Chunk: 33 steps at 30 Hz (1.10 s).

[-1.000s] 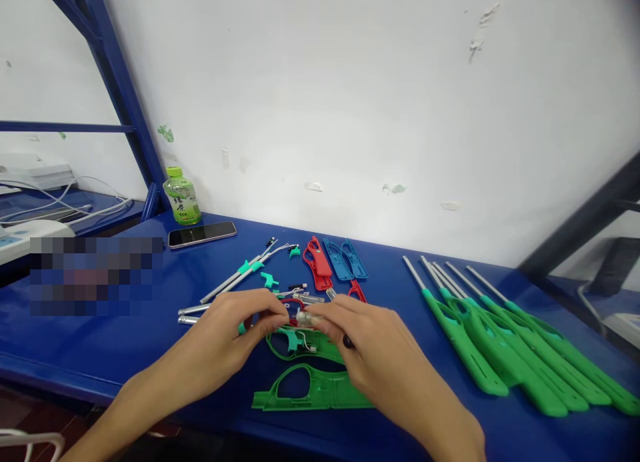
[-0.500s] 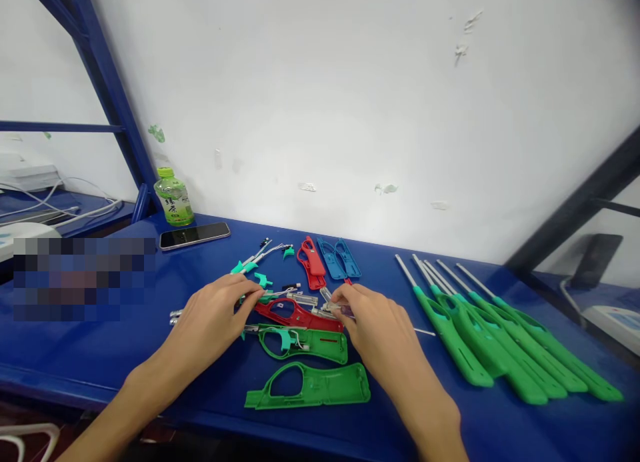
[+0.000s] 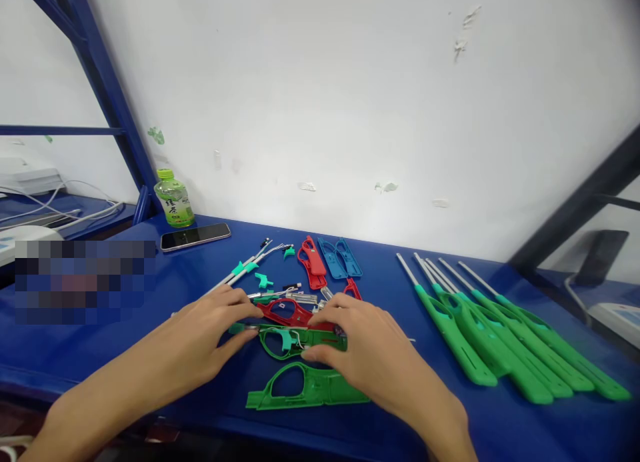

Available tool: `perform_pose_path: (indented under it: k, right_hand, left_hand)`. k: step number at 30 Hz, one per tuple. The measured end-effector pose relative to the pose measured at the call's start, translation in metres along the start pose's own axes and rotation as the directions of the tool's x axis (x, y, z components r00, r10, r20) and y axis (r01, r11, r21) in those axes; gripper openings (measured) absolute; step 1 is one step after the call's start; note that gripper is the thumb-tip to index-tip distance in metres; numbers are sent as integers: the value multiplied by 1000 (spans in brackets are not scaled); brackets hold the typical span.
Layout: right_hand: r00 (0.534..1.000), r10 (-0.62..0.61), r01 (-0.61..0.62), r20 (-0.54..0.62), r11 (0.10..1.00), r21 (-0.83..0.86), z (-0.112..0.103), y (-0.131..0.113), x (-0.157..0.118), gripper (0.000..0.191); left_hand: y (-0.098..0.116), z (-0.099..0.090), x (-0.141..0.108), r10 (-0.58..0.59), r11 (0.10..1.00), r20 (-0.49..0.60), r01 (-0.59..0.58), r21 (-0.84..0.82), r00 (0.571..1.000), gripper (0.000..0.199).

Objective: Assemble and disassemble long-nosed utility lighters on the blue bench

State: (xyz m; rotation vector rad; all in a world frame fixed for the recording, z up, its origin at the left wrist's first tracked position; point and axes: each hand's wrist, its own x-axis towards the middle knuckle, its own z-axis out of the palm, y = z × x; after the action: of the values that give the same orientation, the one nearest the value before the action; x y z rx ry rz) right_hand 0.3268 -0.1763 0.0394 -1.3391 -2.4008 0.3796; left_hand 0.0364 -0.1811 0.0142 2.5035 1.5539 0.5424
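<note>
A green lighter shell half (image 3: pixel 327 341) lies open side up in front of me, with a teal trigger (image 3: pixel 289 341) and white wire inside. My left hand (image 3: pixel 220 332) closes its thumb and forefinger around the metal-rod end of this half. My right hand (image 3: pixel 367 342) curls over the half's right part; a small dark piece shows between its fingers, mostly hidden. Nearer me is another green shell half (image 3: pixel 295 395), partly covered by the right hand. A red shell half (image 3: pixel 285 312) lies just behind. Clear fuel tanks (image 3: pixel 303 298) lie beyond it.
Several green long-neck lighters (image 3: pixel 500 335) lie at the right. Metal rods with teal parts (image 3: pixel 240 269), a loose teal trigger (image 3: pixel 263 280), red shells (image 3: pixel 313 262) and blue shells (image 3: pixel 340 259) lie farther back. A phone (image 3: pixel 195 237) and green bottle (image 3: pixel 173 199) stand near the wall.
My left hand has moved toward me from the wires to the rod end of the green half. My right hand has come from the clear tanks to over that half.
</note>
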Motion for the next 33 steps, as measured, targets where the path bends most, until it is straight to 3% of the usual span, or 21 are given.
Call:
perform_pose_path:
  k: [3, 6, 14, 18, 25, 33]
  right_hand:
    - [998, 16, -15, 64, 1000, -22, 2, -1, -1, 31]
    - [996, 36, -33, 87, 999, -37, 3, 0, 0, 27]
    - [995, 42, -37, 95, 998, -51, 5, -1, 4, 24]
    - [995, 50, -44, 92, 997, -62, 6, 1, 5, 24]
    - [998, 39, -34, 57, 996, -84, 7, 1, 5, 14]
    - [995, 30, -45, -98, 987, -154, 4, 1, 6, 6]
  left_hand:
    - [-3, 0, 0, -29, 999, 70, 26, 37, 997, 22]
    - [-6, 1, 3, -28, 997, 122, 19, 73, 992, 21]
    - [-3, -4, 4, -43, 988, 103, 27, 154, 994, 28]
    - [2, -7, 4, -45, 988, 54, 37, 147, 998, 33]
    - [7, -10, 4, 53, 987, -45, -45, 156, 998, 38]
    - [9, -9, 6, 180, 955, -208, -120, 272, 961, 43]
